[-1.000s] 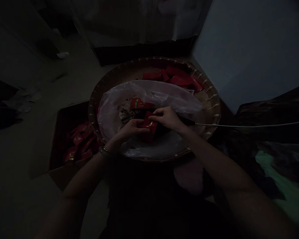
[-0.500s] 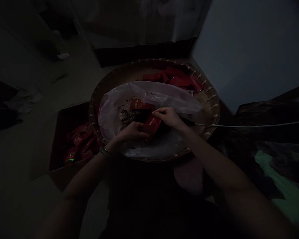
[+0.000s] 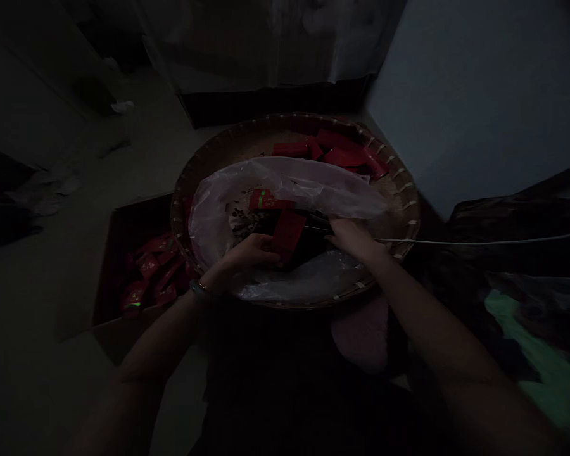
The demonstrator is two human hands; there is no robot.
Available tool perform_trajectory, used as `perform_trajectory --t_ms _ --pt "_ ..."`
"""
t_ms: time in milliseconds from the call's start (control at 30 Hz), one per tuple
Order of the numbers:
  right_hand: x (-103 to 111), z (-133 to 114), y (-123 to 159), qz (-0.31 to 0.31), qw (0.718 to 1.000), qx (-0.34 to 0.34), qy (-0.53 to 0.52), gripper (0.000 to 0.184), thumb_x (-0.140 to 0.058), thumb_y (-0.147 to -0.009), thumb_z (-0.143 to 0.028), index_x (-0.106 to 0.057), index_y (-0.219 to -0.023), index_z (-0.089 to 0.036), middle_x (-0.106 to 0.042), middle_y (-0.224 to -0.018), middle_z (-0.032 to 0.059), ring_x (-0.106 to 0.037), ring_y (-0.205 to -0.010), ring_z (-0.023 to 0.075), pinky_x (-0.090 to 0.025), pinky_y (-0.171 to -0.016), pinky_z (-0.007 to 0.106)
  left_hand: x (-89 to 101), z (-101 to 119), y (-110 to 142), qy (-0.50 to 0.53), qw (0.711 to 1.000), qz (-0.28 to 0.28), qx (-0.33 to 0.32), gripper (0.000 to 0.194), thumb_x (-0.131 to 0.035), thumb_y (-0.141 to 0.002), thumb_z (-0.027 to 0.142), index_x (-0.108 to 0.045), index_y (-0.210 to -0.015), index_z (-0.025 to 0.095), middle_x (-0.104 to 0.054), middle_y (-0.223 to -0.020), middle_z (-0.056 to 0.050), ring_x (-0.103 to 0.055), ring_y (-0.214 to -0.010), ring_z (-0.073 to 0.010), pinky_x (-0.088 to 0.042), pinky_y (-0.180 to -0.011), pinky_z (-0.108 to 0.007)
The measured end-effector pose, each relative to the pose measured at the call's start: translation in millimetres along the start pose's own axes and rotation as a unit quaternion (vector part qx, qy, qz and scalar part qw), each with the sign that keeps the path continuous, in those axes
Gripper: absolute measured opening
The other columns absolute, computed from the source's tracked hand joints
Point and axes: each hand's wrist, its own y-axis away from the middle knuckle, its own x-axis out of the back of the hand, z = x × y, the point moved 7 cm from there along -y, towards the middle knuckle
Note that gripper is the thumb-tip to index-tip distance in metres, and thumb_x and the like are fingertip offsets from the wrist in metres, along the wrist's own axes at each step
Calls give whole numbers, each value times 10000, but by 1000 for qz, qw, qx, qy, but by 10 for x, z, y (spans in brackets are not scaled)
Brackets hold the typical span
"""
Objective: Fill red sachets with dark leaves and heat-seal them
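My left hand [image 3: 254, 251] is closed on the lower left edge of a red packet [image 3: 289, 234], which is tilted over the winnowing basket [image 3: 412, 215]. To its right, my right hand [image 3: 354, 239] is closed around a dark corded tool [image 3: 316, 221] with a thin bright line along it. A white cord [image 3: 437, 241] runs from this tool to the right. Darkness hides the tool's exact kind and my right fingertips. Behind the held packet lies another red packet [image 3: 266, 199], beside dark dry flakes [image 3: 244, 218] on a crumpled clear plastic bag [image 3: 218, 183].
Several red packets [image 3: 342, 152] lie at the basket's far right rim. A cardboard box [image 3: 118, 335] with several more red packets [image 3: 152, 266] stands on the floor at left. A pale wall [image 3: 479, 82] rises at right, near a green cloth [image 3: 527, 335].
My right hand has left the top of the red packet and moved right and down onto the dark corded tool. My left hand keeps the packet in nearly the same place.
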Motion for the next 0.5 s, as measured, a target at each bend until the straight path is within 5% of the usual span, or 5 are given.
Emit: perform_trajectory --t_ms 100,333,500 --pt "94 -20 3 12 1000 6 -23 427 -684 -739 -150 -611 -1160 -131 -659 -1144 161 -602 -1079 295 -442 -937 390 -6 -2 18 9 1000 6 11 302 -766 -584 116 -678 -872 114 -727 -759 -25 -671 -646 -121 -519 -600 -197" --pt "414 -24 125 -44 968 -7 -249 412 -665 -778 -295 -649 -1171 -173 -720 -957 51 -663 -820 202 -531 -714 308 -14 14 27 -10 1000 -8 3 279 -756 -578 128 -689 -847 106 -713 -732 -26 -646 -637 -116 -486 -573 -185" --pt "396 -115 183 -97 953 -29 -285 475 -683 -760 -355 -633 -1209 -206 -725 -942 31 -653 -715 169 -517 -603 272 -32 4 37 -34 999 -4 32 313 -757 -571 149 -691 -874 106 -719 -771 -28 -651 -675 -135 -485 -603 -207"
